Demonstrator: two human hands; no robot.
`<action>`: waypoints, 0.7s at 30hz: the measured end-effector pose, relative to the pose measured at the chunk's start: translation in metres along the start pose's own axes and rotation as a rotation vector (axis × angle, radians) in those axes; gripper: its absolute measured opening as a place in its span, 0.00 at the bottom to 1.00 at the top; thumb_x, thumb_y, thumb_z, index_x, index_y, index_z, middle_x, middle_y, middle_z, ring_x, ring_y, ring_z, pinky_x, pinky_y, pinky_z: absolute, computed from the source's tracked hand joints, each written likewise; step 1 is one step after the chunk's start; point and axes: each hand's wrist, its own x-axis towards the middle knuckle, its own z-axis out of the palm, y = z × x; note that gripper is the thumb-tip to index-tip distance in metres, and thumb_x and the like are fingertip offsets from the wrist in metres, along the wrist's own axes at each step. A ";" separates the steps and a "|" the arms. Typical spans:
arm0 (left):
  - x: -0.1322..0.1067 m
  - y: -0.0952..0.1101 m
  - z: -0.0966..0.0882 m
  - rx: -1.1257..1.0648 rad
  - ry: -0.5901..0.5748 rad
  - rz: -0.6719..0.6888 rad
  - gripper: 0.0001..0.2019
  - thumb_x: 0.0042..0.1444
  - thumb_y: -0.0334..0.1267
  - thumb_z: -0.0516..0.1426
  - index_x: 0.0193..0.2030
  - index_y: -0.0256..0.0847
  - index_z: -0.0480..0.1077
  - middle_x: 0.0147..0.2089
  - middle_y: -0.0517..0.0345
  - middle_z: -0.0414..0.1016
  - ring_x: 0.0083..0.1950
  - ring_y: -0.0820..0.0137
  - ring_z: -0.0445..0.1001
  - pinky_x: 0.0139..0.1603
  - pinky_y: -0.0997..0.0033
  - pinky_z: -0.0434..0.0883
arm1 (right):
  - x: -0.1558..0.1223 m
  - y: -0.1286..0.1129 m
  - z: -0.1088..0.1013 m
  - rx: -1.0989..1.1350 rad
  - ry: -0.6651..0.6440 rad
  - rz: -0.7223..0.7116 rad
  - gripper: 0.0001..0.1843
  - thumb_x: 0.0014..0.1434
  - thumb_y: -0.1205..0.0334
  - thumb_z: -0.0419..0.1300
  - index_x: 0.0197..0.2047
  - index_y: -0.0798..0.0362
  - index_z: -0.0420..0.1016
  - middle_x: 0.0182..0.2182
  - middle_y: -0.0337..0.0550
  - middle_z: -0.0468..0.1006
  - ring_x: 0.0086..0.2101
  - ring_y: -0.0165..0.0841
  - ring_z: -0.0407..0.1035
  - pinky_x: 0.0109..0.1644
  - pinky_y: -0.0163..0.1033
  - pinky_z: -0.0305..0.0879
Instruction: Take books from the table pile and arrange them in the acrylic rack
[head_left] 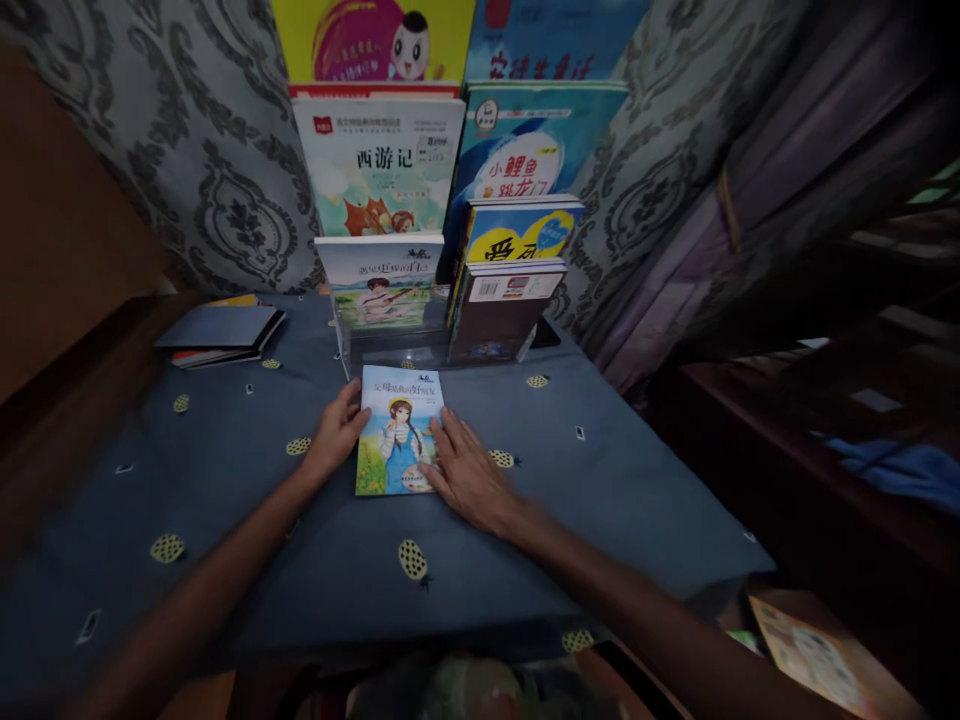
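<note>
A thin book (401, 440) lies flat on the blue cloth, its cover showing a girl in a yellow hat and blue overalls. My left hand (337, 432) rests beside its left edge, thumb tip at the border of the cover and the fingers apart from the thumb. On the opposite side, my right hand (472, 475) lies flat with fingers stretched along the right edge, its thumb over the cover's lower right corner. Just beyond the book stands a clear display rack (390, 352). Its front left pocket holds a white-topped book (382, 285).
More books fill the rack, including a teal-white one (382, 150), a blue one (525, 140) and a dark one (502, 315). A stack of books (221, 330) lies at the back left. Patterned curtains (247, 220) hang behind the cloth-covered table (247, 600).
</note>
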 end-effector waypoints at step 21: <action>-0.001 0.100 -0.022 -0.478 -0.022 0.008 0.24 0.50 0.45 0.67 0.53 0.41 0.71 0.50 0.52 0.81 0.52 0.58 0.79 0.56 0.54 0.76 | 0.057 0.033 -0.054 1.020 0.183 -0.041 0.23 0.63 0.46 0.59 0.54 0.53 0.75 0.47 0.48 0.82 0.46 0.42 0.77 0.51 0.49 0.74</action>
